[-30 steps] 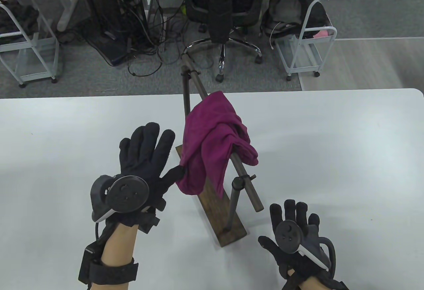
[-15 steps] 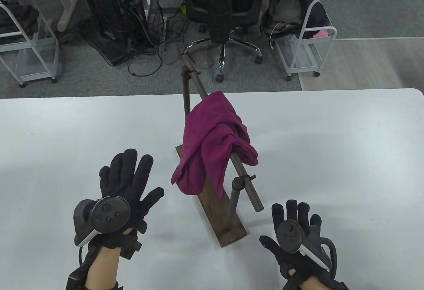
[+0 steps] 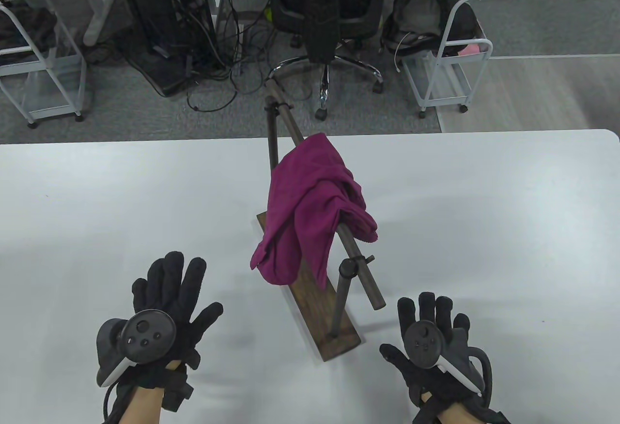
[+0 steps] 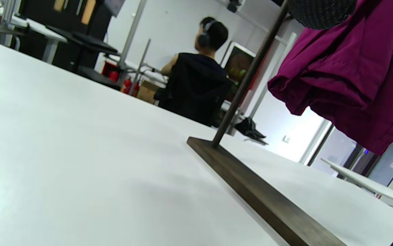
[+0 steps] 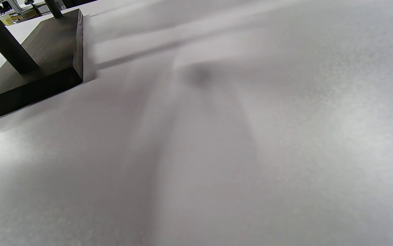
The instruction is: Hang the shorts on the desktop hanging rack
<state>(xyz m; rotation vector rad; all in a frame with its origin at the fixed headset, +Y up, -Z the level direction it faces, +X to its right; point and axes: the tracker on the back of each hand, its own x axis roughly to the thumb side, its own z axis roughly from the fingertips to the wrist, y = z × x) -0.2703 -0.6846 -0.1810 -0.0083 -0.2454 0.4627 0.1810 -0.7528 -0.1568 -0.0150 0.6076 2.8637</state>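
- Left hand [image 3: 164,308]: fingers [image 3: 170,269] spread flat, nothing held, near the table's [image 3: 484,211] front edge, well apart from the rack.
- Right hand [image 3: 428,341]: fingers [image 3: 426,304] likewise splayed, empty, just beside the near end of the rack's wooden base [image 3: 334,332].
- Magenta shorts [image 3: 310,201]: draped over the rack's bar [image 3: 361,269], bunched unevenly, more cloth hanging on the left side, one lobe down toward the base.
- Likely task state: hang done, hands clear.
- Risk, as a judgement: lopsided drape, so possible slow slide off the bar toward the heavier left side; smooth rod, little friction.
- Second risk: right hand close to the base; a careless nudge there enough to rock the light rack [image 3: 271,128] and shake the cloth loose.
- Table view only: both hands, the full bar, the way the cloth straddles it.
- Left wrist view only: underside of the hanging fabric [image 4: 347,75] clear of the tabletop, plus the far upright [image 4: 247,78] seated in the base [image 4: 258,194]; one dark fingertip at top edge.
- Right wrist view only: base corner [image 5: 46,68] flat on the table, no fingers or shorts visible.
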